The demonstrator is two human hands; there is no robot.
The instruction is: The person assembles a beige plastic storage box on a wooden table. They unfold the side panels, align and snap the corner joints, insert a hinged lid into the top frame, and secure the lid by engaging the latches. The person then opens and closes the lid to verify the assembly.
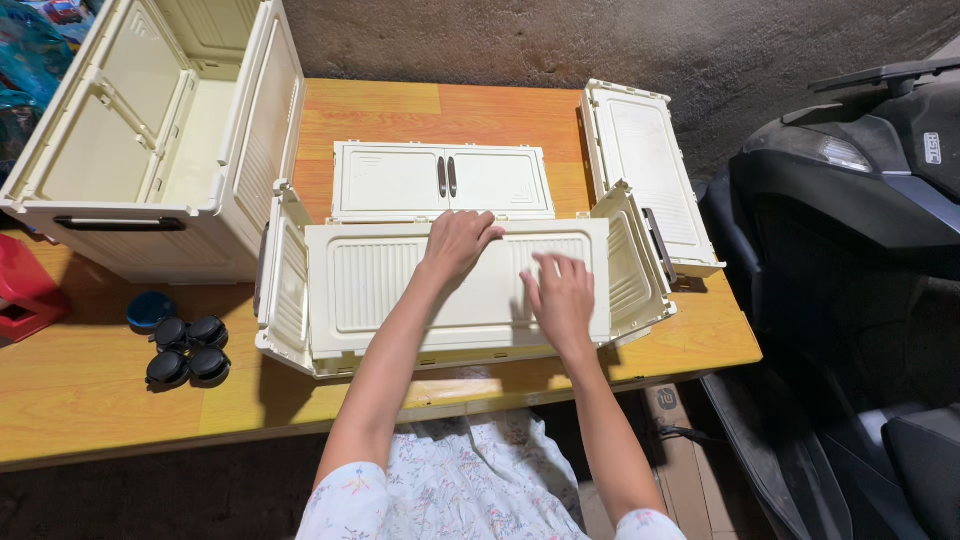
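Head view: looking straight down at a wooden table point(90, 390) with cream plastic storage-box parts all over it.
Main thing: a folded-flat cream box panel point(400, 285), ribbed on top, lying near the front edge of the table with its side flaps point(285, 285) sticking up a bit at both ends.
Left hand point(457, 245): flat on the panel's top edge, fingers spread, palm pressing down, so the grip is released, not wrapped around anything.
Right hand point(562, 295): same deal, open palm resting on the right half of the panel, nothing grasped.
Behind the panel: a two-door front piece point(390, 180) with dark handles, lying flat and just touching the panel's far edge.
Right of the panel: another cream lid piece point(645, 150), lying flat and angled.
Left of the panel: an already assembled box point(160, 215), open side up.
Front-left of the panel: four black caster wheels point(188, 350) in a cluster, with a blue round thing point(150, 308) just beside them.
Far right, off the table: a dark scooter point(860, 190).
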